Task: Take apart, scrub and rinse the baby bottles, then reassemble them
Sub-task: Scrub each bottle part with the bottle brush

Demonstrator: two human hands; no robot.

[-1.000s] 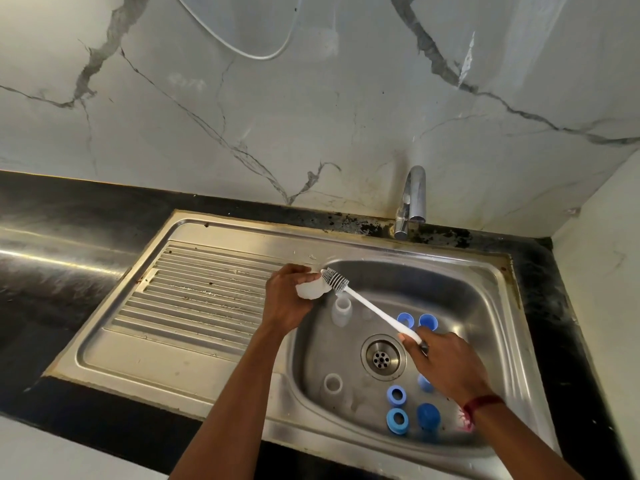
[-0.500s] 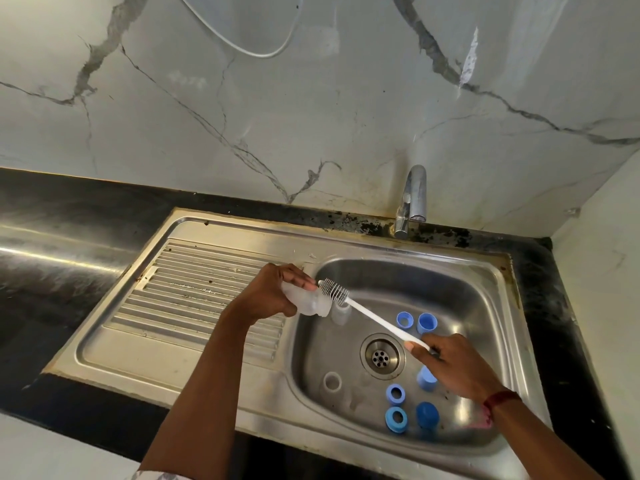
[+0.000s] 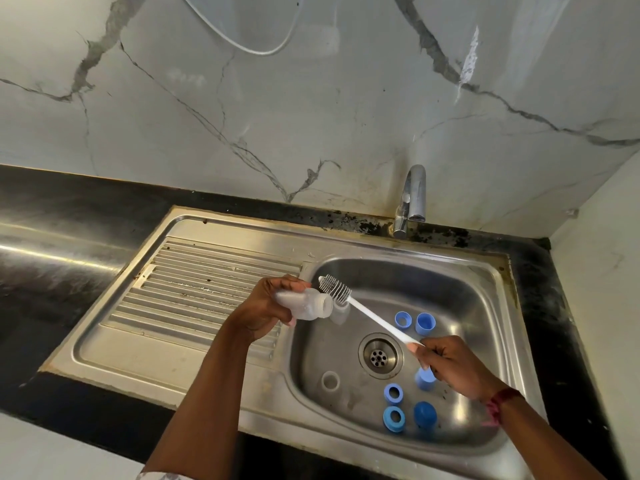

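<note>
My left hand (image 3: 265, 308) grips a clear baby bottle (image 3: 306, 304) on its side over the left edge of the sink basin (image 3: 460, 278), mouth turned right. My right hand (image 3: 450, 367) holds the white handle of a bottle brush (image 3: 372, 315). Its grey bristle head sits just outside the bottle's mouth, touching the rim. Another clear bottle (image 3: 341, 310) stands in the basin behind the brush, and a third (image 3: 330, 380) stands near the front. Blue rings (image 3: 394, 416) and blue caps (image 3: 425, 322) lie around the drain (image 3: 379, 356).
A chrome tap (image 3: 412, 199) stands at the back of the sink, and no water is visible from it. A ribbed steel draining board (image 3: 194, 292) lies to the left. Black counter (image 3: 52, 216) surrounds the sink, with a marble wall behind and a white wall at right.
My left hand has turned the bottle onto its side, more of it showing. The brush head has dropped to the bottle's mouth, and my right hand has shifted slightly right.
</note>
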